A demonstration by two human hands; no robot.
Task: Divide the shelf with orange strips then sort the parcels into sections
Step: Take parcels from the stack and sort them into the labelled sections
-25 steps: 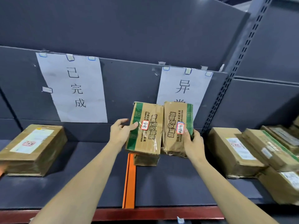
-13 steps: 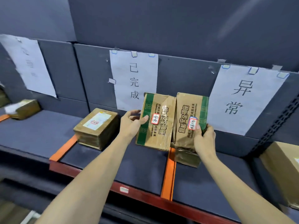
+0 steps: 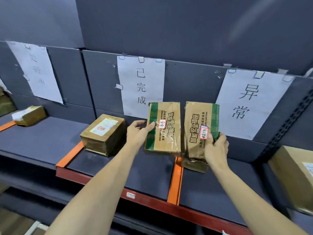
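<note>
strips look laid, so i judge i'm mid-sort. my left hand (image 3: pixel 138 133) grips the left carton (image 3: pixel 163 127), thumb on its face; my right hand (image 3: pixel 216 146) pinches the right carton (image 3: pixel 200 128). both hang above the orange strip (image 3: pixel 175 182). next: read the stickers, set each under its matching sign.

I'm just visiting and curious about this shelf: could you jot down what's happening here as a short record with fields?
Left hand: holds left parcel, red-edged sticker
Right hand: holds right parcel, red-and-blue-edged sticker
Parcels: upright, side by side, apart, above the shelf
Strips: orange strip below the held parcels; another further left
Signs: middle sign, right sign
Resting: box under the middle sign
</note>
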